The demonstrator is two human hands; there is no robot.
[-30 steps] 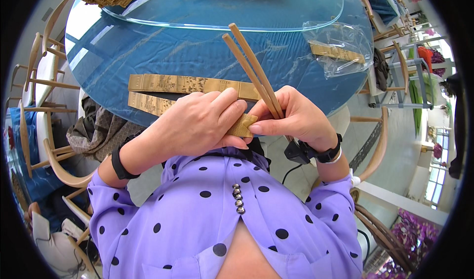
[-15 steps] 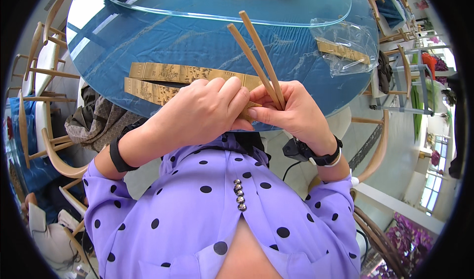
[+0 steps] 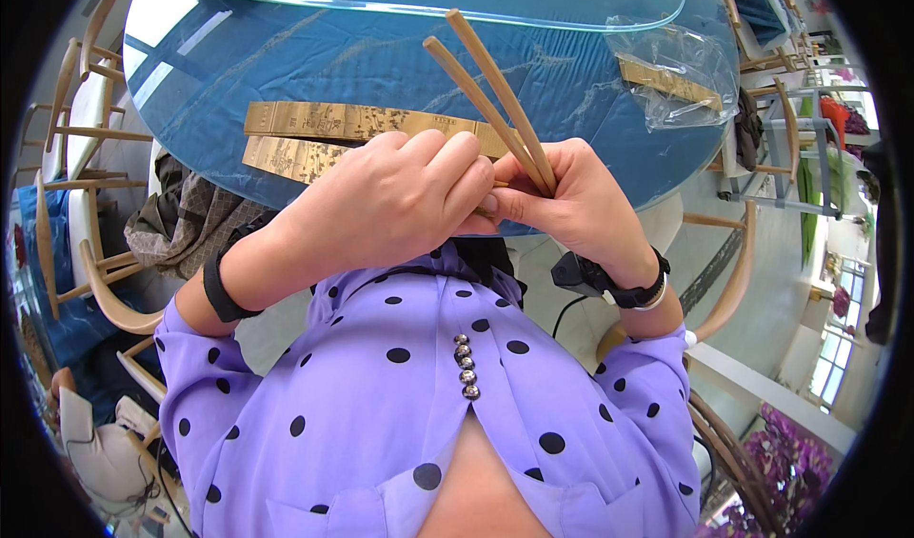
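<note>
My right hand (image 3: 581, 195) is closed round the lower ends of two wooden chopsticks (image 3: 495, 95), which slant up and to the left over the table. Beside it, my left hand (image 3: 405, 195) is closed on a gold printed paper chopstick sleeve (image 3: 290, 159), whose far end sticks out to the left. Fingers hide the sleeve's other end, where both hands nearly meet. Just beyond lies a second gold paper sleeve (image 3: 314, 119) on the blue table, running behind my left hand and the chopsticks.
A clear plastic bag (image 3: 681, 105) with a gold sleeve (image 3: 666, 83) lies at the table's right. A raised glass turntable (image 3: 428, 16) covers the far part of the blue table (image 3: 228, 71). Wooden chairs (image 3: 105, 136) stand around, one with a patterned cloth (image 3: 181, 219) on it.
Both hands and the chopsticks have shifted slightly. The chopsticks lean a little further left, and the gold end that showed between my hands is now mostly covered by fingers.
</note>
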